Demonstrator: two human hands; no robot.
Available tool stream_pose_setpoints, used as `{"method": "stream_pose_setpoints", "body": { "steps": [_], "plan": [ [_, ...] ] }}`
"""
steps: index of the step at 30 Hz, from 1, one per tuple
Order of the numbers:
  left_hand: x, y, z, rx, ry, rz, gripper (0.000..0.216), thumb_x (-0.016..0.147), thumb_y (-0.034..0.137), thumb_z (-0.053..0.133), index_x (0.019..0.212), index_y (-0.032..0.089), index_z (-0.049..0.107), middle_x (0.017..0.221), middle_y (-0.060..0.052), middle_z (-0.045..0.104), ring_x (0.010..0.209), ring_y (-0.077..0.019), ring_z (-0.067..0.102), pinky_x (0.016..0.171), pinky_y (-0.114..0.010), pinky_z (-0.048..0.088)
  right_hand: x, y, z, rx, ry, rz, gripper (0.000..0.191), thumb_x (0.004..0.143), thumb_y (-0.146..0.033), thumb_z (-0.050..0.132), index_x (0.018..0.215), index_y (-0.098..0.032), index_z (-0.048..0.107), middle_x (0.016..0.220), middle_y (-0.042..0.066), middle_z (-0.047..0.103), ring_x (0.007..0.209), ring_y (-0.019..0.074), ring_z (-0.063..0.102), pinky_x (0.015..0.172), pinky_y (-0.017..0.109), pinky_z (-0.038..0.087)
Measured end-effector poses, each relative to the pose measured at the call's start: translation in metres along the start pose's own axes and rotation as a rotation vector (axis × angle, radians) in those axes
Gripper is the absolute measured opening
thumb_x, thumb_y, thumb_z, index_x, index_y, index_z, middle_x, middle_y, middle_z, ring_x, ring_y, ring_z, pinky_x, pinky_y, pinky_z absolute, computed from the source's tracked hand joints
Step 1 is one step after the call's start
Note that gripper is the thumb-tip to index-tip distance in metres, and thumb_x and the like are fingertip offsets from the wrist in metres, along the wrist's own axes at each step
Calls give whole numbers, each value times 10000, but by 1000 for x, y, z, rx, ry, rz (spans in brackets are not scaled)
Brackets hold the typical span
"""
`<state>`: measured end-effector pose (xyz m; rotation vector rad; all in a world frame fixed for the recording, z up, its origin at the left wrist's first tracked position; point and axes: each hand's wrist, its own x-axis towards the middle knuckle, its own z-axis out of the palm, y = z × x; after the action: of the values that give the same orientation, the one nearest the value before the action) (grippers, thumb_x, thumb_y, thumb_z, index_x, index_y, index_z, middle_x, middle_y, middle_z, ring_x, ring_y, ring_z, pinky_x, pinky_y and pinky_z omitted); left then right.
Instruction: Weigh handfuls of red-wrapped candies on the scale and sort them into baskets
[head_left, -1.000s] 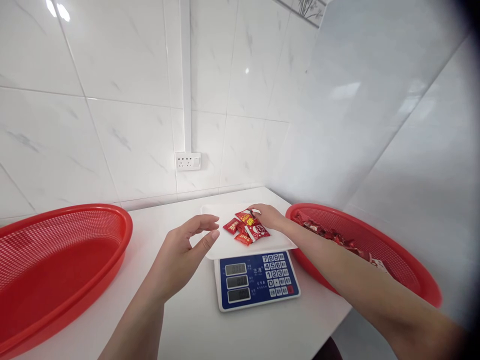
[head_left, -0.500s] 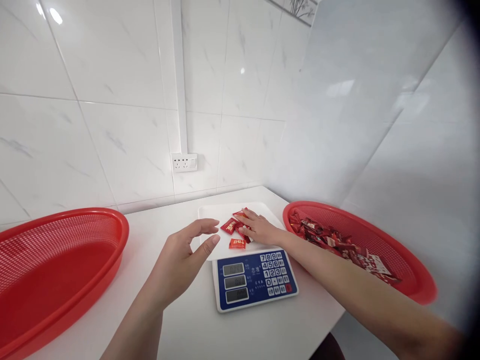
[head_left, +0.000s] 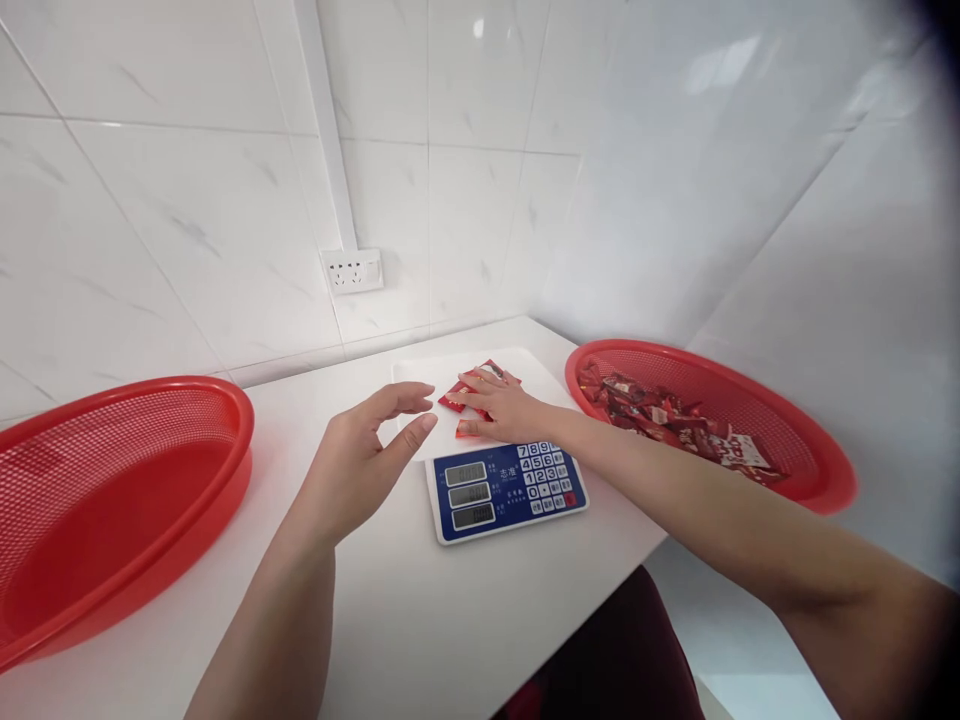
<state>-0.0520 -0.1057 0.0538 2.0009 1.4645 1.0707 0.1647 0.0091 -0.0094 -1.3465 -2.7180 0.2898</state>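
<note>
A blue-faced digital scale (head_left: 506,488) with a white weighing pan (head_left: 420,372) stands mid-table. Several small red snack packets (head_left: 491,375) lie on the pan. My right hand (head_left: 499,408) lies flat over those packets, fingers stretched toward the left, covering most of them. My left hand (head_left: 358,458) hovers just left of the pan with fingers apart and curved, holding nothing.
A red mesh basket (head_left: 90,495) stands at the left with nothing visible in it. Another red mesh basket (head_left: 810,440) at the right holds many red packets (head_left: 660,415). A wall socket (head_left: 352,270) sits on the tiled wall behind. The table edge runs near my body.
My right hand slid leftward across the pan, from the packets' right side to lying over them. The camera tilted down. My left hand stayed hovering beside the pan.
</note>
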Motion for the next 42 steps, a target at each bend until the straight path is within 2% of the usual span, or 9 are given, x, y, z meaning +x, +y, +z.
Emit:
{"method": "stream_pose_setpoints", "body": {
  "steps": [3,8,14,19,23,29,34,38,42],
  "plan": [
    [0,3,-1,5,-16,-14,319,834,462,499,1093,294,580,1090,-8,664,1038,-204,592,612,-226,487,8,6,5,6,7,42,562,841,-606,369,1345,-359,403,1494,28,244,1374,325,82,1043,597,33],
    [1,7,-3,23,-27,-49,312,831,459,503,1083,293,581,1079,-5,670,1036,-202,594,625,-231,491,16,6,5,-4,37,83,436,877,-483,360,1262,-336,502,1425,38,382,1342,306,207,1018,602,148],
    [3,3,1,38,-20,-37,328,826,469,503,1084,283,584,1078,-17,673,1031,-219,599,630,-249,500,21,0,5,-26,-20,102,543,835,-566,404,1330,-345,424,1474,32,294,1361,326,145,1044,599,31],
    [4,1,3,54,3,-59,326,820,470,509,1082,290,585,1077,-11,674,1023,-217,603,642,-255,507,13,9,0,32,62,97,549,867,-569,337,1332,-296,437,1448,62,341,1352,319,177,1047,574,96],
    [6,3,4,68,8,-72,339,818,471,501,1085,280,585,1044,-24,685,1043,-233,594,649,-271,518,-11,23,-11,105,127,132,512,877,-541,358,1335,-321,425,1450,21,339,1357,321,161,1044,575,123],
    [8,0,7,84,7,-78,327,813,463,513,1078,287,586,1022,-11,694,1023,-221,604,662,-266,515,-65,49,-30,59,171,280,464,889,-450,394,1318,-282,454,1423,24,386,1359,280,197,1074,511,173],
    [10,-2,8,98,7,-84,317,814,460,516,1075,294,586,1016,-3,695,1026,-212,603,640,-245,506,-110,78,-38,83,270,410,452,871,-405,425,1295,-254,473,1368,46,453,1284,283,361,1041,472,304],
    [10,-1,10,99,-1,-80,317,815,454,516,1076,288,586,1011,-7,696,1021,-219,605,605,-239,499,-143,107,-34,76,166,613,515,845,-419,480,1334,-262,438,1384,70,440,1240,317,422,997,454,365],
    [10,1,12,106,23,-88,295,821,437,516,1063,287,591,996,-4,700,1007,-215,610,574,-230,483,-165,123,-28,63,10,704,531,849,-461,462,1341,-264,441,1348,86,485,1190,321,478,949,432,402]
  ]
}}
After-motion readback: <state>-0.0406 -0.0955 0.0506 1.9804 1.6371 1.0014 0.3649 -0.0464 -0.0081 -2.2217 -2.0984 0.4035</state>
